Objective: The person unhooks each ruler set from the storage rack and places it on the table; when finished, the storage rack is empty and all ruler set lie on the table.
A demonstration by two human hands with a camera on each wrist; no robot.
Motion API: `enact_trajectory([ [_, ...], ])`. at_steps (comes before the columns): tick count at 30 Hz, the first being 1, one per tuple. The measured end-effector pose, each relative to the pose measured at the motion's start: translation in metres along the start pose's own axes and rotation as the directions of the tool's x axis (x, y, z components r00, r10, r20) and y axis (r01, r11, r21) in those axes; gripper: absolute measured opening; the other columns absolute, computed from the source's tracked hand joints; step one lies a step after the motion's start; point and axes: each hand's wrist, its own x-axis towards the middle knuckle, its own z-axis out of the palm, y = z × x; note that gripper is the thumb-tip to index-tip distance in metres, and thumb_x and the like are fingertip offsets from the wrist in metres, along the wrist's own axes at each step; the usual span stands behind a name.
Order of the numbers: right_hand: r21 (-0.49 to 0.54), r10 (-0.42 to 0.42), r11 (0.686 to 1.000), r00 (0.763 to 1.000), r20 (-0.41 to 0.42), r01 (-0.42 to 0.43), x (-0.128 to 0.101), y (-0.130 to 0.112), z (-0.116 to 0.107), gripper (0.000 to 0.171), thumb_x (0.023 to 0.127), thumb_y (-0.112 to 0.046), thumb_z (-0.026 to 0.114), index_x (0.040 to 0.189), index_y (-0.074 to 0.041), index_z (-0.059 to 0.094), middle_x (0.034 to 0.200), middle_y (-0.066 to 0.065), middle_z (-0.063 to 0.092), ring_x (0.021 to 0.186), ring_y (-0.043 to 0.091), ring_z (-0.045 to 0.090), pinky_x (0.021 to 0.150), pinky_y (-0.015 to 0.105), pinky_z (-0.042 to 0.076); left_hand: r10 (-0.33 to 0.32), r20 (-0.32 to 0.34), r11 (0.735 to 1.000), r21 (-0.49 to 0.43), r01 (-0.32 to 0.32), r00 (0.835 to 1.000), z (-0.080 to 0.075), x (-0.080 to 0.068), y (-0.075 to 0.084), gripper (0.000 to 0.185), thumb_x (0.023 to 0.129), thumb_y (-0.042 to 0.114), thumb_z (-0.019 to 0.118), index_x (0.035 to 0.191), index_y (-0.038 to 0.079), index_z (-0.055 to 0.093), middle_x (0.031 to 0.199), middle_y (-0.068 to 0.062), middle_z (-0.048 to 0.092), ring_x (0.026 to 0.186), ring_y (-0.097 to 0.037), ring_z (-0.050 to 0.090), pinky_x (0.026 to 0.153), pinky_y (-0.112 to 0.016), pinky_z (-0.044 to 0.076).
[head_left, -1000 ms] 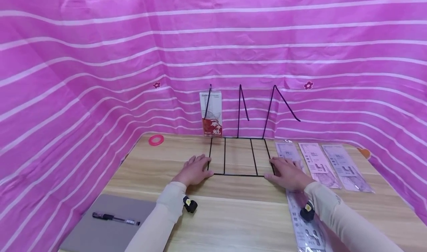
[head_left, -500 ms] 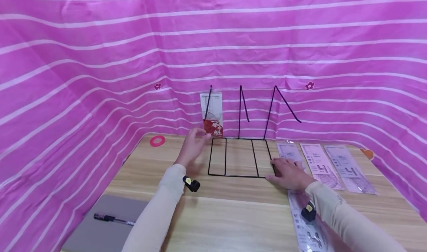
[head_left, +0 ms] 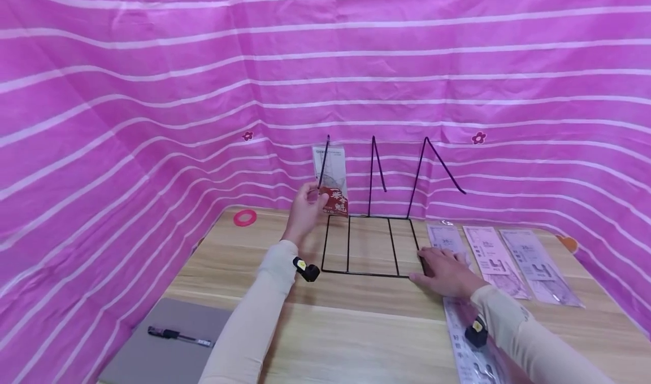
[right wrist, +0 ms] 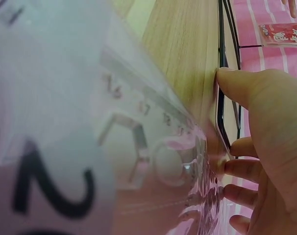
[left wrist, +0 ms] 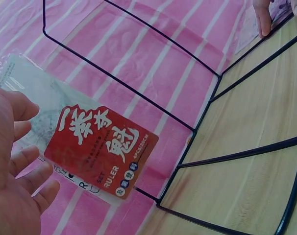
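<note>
A clear pack of rulers (head_left: 335,200) with a red and white card hangs from the left hook of a black wire rack (head_left: 369,274). My left hand (head_left: 304,212) is at the pack's lower left side, by the hook's tip. In the left wrist view its fingers (left wrist: 33,171) are loosely bent beside the pack (left wrist: 102,147); whether they touch it I cannot tell. My right hand (head_left: 447,272) rests on the rack's near right corner. In the right wrist view its thumb (right wrist: 241,83) presses the black bar, with the other fingers lower along it.
Several flat ruler packs (head_left: 490,260) lie to the right of the rack, one partly under my right arm. A pink ring (head_left: 244,218) lies at the back left. A pen (head_left: 178,336) lies on a grey board (head_left: 147,361) at the front left. A striped pink cloth (head_left: 356,62) stands behind.
My left hand has left the rack's left side and moved up and away to the hanging pack, whose lower end now tilts. My right hand stays on the rack. The view has shifted slightly.
</note>
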Motion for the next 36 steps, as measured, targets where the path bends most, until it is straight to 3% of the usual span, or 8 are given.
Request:
enact_trajectory([
  [4,0.016,0.019,1.000,1.000,0.009,-0.020,-0.005,0.000,0.004,0.086,0.096,-0.068,0.063,0.152,-0.004,0.052,0.158,0.024,0.050,0.145,0.054,0.041,0.111,0.076,0.030,0.009,0.012,1.000,-0.003,-0.009,1.000,0.005,0.003,-0.006,0.041,0.101,0.017,0.070,0.139,0.004,0.058,0.150,-0.015,0.054,0.141,-0.037,0.054,0.118,-0.053,0.047],
  [11,0.031,0.026,0.999,1.000,0.018,-0.026,-0.015,0.001,0.013,0.085,0.094,-0.067,0.065,0.151,-0.004,0.054,0.157,0.024,0.051,0.144,0.054,0.042,0.110,0.076,0.031,-0.037,0.060,0.999,-0.024,0.038,0.998,0.009,0.004,-0.021,0.045,0.097,0.031,0.077,0.131,0.008,0.060,0.158,-0.010,0.044,0.147,-0.039,0.047,0.116,-0.059,0.047],
  [17,0.045,0.007,0.999,1.000,0.009,-0.008,-0.019,-0.002,0.019,0.085,0.093,-0.066,0.067,0.149,-0.004,0.055,0.156,0.025,0.052,0.143,0.055,0.044,0.109,0.077,0.032,-0.039,0.055,0.999,-0.032,0.041,0.998,0.013,0.002,-0.027,0.041,0.092,0.033,0.082,0.118,0.010,0.060,0.151,-0.010,0.045,0.140,-0.036,0.054,0.110,-0.053,0.054],
  [25,0.036,0.004,0.999,1.000,-0.005,-0.004,-0.012,-0.003,0.013,0.085,0.094,-0.067,0.065,0.151,-0.005,0.054,0.157,0.024,0.050,0.144,0.054,0.043,0.112,0.078,0.029,0.083,-0.063,0.996,-0.007,-0.083,0.995,0.016,0.004,-0.022,0.038,0.096,0.015,0.077,0.126,0.003,0.059,0.139,-0.015,0.049,0.126,-0.035,0.062,0.103,-0.046,0.059],
  [29,0.045,0.017,0.999,1.000,-0.003,-0.017,-0.009,-0.003,0.006,0.084,0.095,-0.065,0.067,0.151,-0.003,0.053,0.158,0.025,0.049,0.145,0.055,0.041,0.114,0.080,0.025,0.127,-0.093,0.991,0.045,-0.123,0.988,0.016,0.001,-0.016,0.036,0.096,0.007,0.073,0.131,0.006,0.064,0.139,-0.013,0.051,0.114,-0.030,0.064,0.096,-0.040,0.061],
  [32,0.048,0.025,0.999,1.000,0.001,-0.026,-0.009,-0.003,0.003,0.085,0.095,-0.064,0.067,0.152,-0.003,0.053,0.159,0.026,0.048,0.146,0.056,0.039,0.116,0.081,0.022,0.177,-0.059,0.978,0.119,-0.169,0.982,0.015,-0.003,-0.011,0.043,0.097,0.003,0.070,0.138,0.014,0.065,0.139,-0.012,0.054,0.107,-0.027,0.065,0.088,-0.035,0.062],
  [36,0.043,0.024,0.999,1.000,-0.005,-0.024,-0.005,-0.002,0.002,0.086,0.095,-0.066,0.065,0.153,-0.004,0.052,0.160,0.026,0.047,0.147,0.056,0.038,0.116,0.081,0.022,0.217,0.037,0.963,0.156,-0.221,0.975,0.010,-0.009,-0.001,0.060,0.101,0.002,0.065,0.154,0.029,0.054,0.145,-0.011,0.059,0.109,-0.025,0.068,0.083,-0.031,0.064],
])
